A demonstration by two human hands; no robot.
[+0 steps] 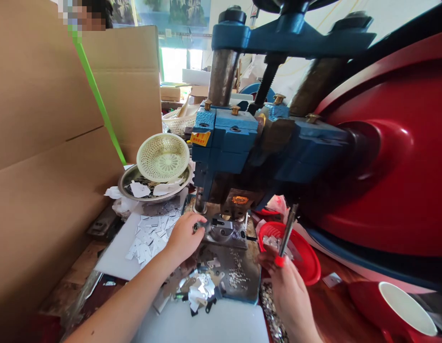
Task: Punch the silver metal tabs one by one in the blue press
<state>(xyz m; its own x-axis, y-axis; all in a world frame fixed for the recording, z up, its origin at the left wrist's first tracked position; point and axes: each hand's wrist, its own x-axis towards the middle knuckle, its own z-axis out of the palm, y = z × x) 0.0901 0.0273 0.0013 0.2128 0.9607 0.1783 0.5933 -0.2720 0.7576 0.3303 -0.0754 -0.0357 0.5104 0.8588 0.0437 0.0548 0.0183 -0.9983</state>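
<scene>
My left hand (187, 236) is at the left edge of the press die (222, 231), thumb and forefinger bent and slightly apart. No part shows between them; the other fingers are hidden. A small grey piece with a dark slot (221, 223) sits on the die, just right of the fingertips. My right hand (287, 278) grips a metal rod (289, 228) by its red lower end, and the rod points up toward the press. Thin metal pieces (201, 288) lie heaped on the press bed (238, 267) in front of the die.
A blue press (224, 138) towers ahead, its big red flywheel (378, 143) at right. Flat metal blanks (152, 236) cover a white board at left. Behind are a metal bowl (126, 190) and plastic basket (163, 157). A red basket (306, 257) and red mug (378, 309) stand right. Cardboard (45, 143) walls the left.
</scene>
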